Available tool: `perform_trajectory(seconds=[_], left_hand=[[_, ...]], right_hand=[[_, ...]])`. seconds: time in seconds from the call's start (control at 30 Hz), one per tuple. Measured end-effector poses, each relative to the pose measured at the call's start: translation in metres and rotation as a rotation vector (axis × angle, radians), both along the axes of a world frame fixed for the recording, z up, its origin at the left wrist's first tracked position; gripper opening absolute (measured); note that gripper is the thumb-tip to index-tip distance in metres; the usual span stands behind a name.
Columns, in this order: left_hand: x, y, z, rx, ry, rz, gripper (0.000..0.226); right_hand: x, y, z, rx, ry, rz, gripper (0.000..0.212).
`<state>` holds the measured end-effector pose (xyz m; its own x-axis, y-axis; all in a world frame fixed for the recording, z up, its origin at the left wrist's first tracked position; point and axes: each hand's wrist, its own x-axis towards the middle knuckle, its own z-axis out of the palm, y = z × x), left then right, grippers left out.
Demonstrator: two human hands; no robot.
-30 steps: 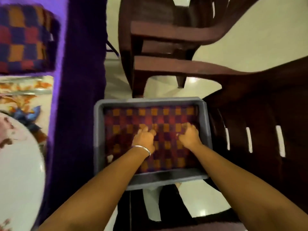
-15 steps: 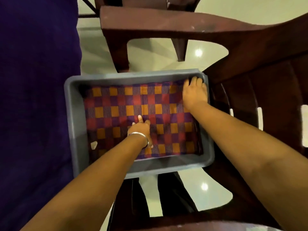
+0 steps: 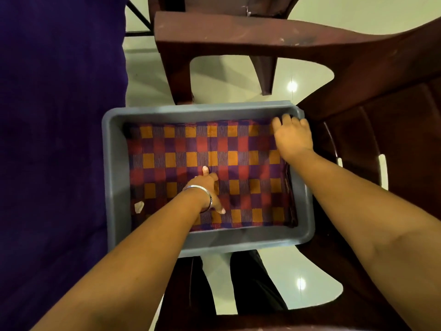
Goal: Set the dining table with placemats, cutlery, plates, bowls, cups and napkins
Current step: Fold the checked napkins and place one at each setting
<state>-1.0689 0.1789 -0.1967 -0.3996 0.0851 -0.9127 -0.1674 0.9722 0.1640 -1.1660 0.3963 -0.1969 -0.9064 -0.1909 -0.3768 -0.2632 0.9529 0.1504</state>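
Lit from overhead, moderately bright and even; two small glare spots mirrored on the glossy floor. Soft shadow cast on the checked cloth beneath the left hand. Strong wide-angle bending toward the edges, chair lines curved. Slightly soft throughout, no marked motion blur. Purple fabric at left dark, nearly without detail

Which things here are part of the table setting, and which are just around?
Part of the job:
- checked placemat in the grey tub
- left hand, resting on the placemat
- right hand, at the placemat's far right corner

Just around:
- brown plastic chairs
- purple cloth
- small white scrap in the tub
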Motion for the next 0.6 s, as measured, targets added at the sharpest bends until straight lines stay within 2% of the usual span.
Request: perform_trajectory(seconds=[0.27, 0.43, 0.6], left_hand=[[0.007, 0.007, 0.002, -0.018, 0.003, 0.037, 0.107], [0.001, -0.001, -0.001, 0.024, -0.05, 0.135, 0.11], [0.005, -0.001, -0.003, 0.022, -0.009, 0.191, 0.106]], right_hand=[[-0.003, -0.004, -0.015, 0.041, 0.089, 0.002, 0.031], [-0.009, 0.0, -0.012, 0.046, 0.026, 0.054, 0.032], [0.002, 0.0, 0.0, -0.06, 0.024, 0.108, 0.04]])
